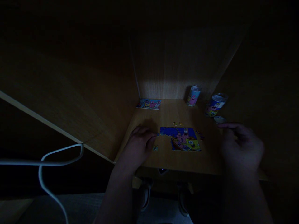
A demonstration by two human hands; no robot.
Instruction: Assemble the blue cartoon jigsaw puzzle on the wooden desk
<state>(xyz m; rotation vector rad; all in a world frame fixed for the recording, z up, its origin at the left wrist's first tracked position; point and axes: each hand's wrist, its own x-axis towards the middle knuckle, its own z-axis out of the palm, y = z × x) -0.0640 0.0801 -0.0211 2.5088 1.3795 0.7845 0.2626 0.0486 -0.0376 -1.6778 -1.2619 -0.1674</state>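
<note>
A partly assembled cartoon jigsaw puzzle point(182, 139) lies on a wooden desk point(168, 113) in dim light. My left hand point(139, 143) rests on the desk just left of the puzzle, fingers curled, thumb near a loose piece point(155, 148). My right hand point(240, 146) hovers to the right of the puzzle, fingers loosely bent, beside a small round lid point(219, 119). Whether either hand holds a piece is too dark to tell. A few loose pieces point(177, 124) lie behind the puzzle, more point(200, 134) at its right edge.
Two cartoon-printed cans point(193, 95) point(216, 105) stand at the back right. A finished small puzzle or card point(149, 104) lies at the back left. Wooden walls enclose the desk at left, back and right. A white cable point(46, 161) loops at the left.
</note>
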